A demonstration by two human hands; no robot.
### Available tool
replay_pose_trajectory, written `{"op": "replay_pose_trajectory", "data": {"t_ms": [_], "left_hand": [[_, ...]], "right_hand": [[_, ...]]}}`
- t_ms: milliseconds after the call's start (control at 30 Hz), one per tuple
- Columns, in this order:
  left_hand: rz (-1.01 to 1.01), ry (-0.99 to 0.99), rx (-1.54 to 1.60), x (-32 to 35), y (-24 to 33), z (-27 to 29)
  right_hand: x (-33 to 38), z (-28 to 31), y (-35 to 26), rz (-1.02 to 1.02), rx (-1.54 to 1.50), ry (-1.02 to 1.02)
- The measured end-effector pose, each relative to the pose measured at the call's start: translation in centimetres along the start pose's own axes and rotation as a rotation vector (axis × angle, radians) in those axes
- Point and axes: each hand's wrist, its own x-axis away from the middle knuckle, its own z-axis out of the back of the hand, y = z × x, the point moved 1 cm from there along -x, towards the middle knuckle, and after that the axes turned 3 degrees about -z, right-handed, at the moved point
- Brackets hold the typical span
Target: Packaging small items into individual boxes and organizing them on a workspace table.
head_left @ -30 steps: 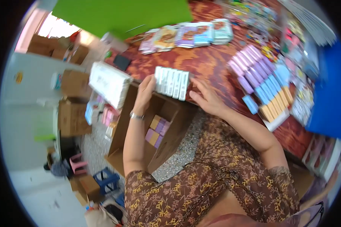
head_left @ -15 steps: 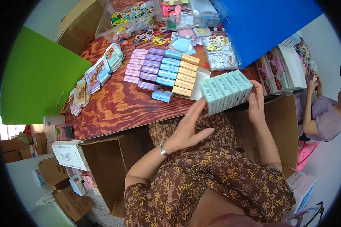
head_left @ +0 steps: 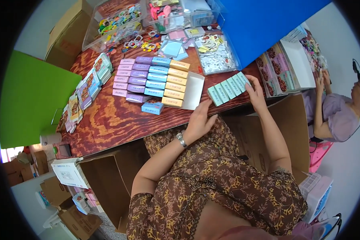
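Observation:
A short row of small mint-green boxes [head_left: 229, 89] stands near the front edge of the table, squeezed between my two hands. My left hand [head_left: 200, 123] has its fingertips against the row's near left end, its thumb spread away. At the far right end, my right hand [head_left: 256, 94] curls its fingers around the last box. Left of the row lies a white tray [head_left: 195, 92] with columns of pink boxes [head_left: 122, 79], purple boxes [head_left: 137, 81], blue boxes [head_left: 155, 85] and yellow boxes [head_left: 175, 83]. One loose blue box [head_left: 152, 107] sits in front of them.
Fanned card packs [head_left: 84, 96] lie along the table's left. Clear bins [head_left: 120, 34] of small trinkets and a shallow tray of white pieces [head_left: 217, 60] stand at the back. Blue [head_left: 264, 28] and green [head_left: 32, 92] panels flank them. Open cartons [head_left: 108, 180] sit below; another person [head_left: 336, 112] is at right.
The green row has come down from a tilted, raised position, its long side now hidden. Both hands moved with it. The whole view has shifted, and more of the white tray shows.

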Motion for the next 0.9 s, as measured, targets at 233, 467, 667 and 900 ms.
{"op": "replay_pose_trajectory", "data": {"t_ms": [233,467,667,900], "left_hand": [[-0.198,0.162,-0.18,-2.1,2.2,1.3],[-0.32,0.159,-0.249,-4.5,2.6,0.8],[-0.366,-0.108,-0.459,-7.2,2.5,-0.7],[-0.348,-0.113,-0.481,-6.7,1.0,-2.0]], "right_hand": [[-0.4,0.4,-4.8,-0.18,0.399,-0.095],[-0.9,0.8,-4.4,0.004,0.507,-0.059],[-0.9,-0.5,-5.4,0.085,0.718,-0.073],[-1.4,0.5,-4.8,0.107,0.81,-0.093]]}}
